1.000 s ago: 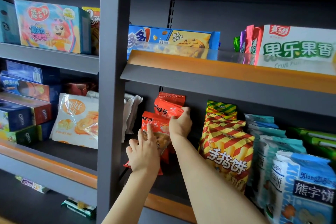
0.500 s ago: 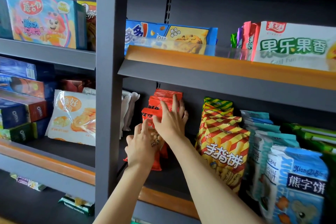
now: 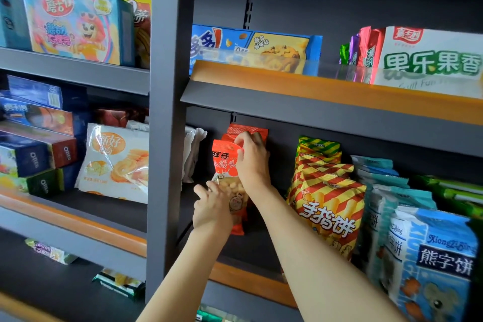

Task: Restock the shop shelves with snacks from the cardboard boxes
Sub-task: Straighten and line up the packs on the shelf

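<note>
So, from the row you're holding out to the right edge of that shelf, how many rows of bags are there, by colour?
Red bags: 1 row, front bag held by the left hand and the right hand
Red-and-yellow striped bags: 1 row
Blue-and-white bags: 1 row
Green bags: 1 row, cut off by the frame edge
Total: 4 rows

- Left hand (image 3: 213, 210): arm reaches up and forward from the lower edge, back of the hand toward the camera, fingers curled in a grip at its front.
- Right hand (image 3: 252, 162): forearm extends diagonally from the lower right, wrist bent, hand higher than the left, fingers and thumb pinching.
</note>
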Tool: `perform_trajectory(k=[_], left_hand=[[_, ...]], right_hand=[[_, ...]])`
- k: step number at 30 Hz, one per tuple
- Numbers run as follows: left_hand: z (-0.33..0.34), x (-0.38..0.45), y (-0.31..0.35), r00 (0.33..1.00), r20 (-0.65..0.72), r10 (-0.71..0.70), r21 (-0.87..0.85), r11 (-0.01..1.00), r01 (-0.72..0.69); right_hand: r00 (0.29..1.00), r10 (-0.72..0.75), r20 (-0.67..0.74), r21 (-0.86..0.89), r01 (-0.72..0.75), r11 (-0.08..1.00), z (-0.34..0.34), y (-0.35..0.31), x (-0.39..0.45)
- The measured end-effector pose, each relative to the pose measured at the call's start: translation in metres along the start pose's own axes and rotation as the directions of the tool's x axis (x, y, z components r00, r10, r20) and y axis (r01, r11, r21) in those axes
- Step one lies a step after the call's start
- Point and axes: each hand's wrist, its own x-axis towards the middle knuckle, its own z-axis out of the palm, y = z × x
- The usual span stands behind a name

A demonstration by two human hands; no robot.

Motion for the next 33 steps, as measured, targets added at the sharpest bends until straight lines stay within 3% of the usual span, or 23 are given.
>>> perform_trajectory(k=[3, 5, 8, 11, 13, 18, 21, 26, 33], left_hand=[[0.002, 0.001, 0.003, 0.996, -0.083, 0.013, 0.12, 0.993, -0.003], [0.0, 0.0, 0.002, 0.998, -0.061, -0.011, 0.099, 0.995, 0.017], [-0.009, -0.005, -0.003, 1.0, -0.024, -0.003, 0.033, 0.999, 0.003], [-0.017, -0.008, -0.009, 0.999, 0.017, 0.036, -0.048, 0.998, -0.035], [-0.02, -0.01, -0.013, 0.997, 0.036, 0.069, -0.047, 0.997, -0.067], [-0.018, -0.017, -0.014, 0.984, 0.143, 0.11, -0.039, 0.994, -0.106], [-0.017, -0.02, -0.004, 0.991, 0.119, 0.067, 0.057, 0.996, -0.074], [-0.016, -0.019, 0.003, 0.997, 0.074, 0.014, -0.023, 1.0, -0.012], [-0.007, 0.0, -0.018, 0.998, 0.055, -0.037, 0.023, 0.999, 0.036]], right_hand=[[0.997, 0.023, 0.075, -0.172, -0.01, 0.985, -0.009, 0.002, -0.001], [0.993, -0.078, 0.092, -0.322, 0.103, 0.941, -0.019, 0.0, -0.011], [0.944, -0.23, 0.236, -0.305, 0.296, 0.905, -0.029, -0.003, -0.037], [0.838, -0.114, 0.533, -0.273, 0.298, 0.915, -0.029, 0.006, -0.054], [0.784, -0.037, 0.62, -0.288, 0.271, 0.919, -0.025, 0.013, -0.057], [0.802, 0.026, 0.597, -0.392, 0.264, 0.882, -0.012, 0.019, -0.062], [0.791, 0.012, 0.611, -0.384, 0.283, 0.879, -0.011, 0.016, -0.058], [0.796, -0.003, 0.605, -0.407, 0.313, 0.858, -0.008, 0.012, -0.051], [0.792, -0.059, 0.607, -0.393, 0.364, 0.845, -0.014, 0.012, -0.061]])
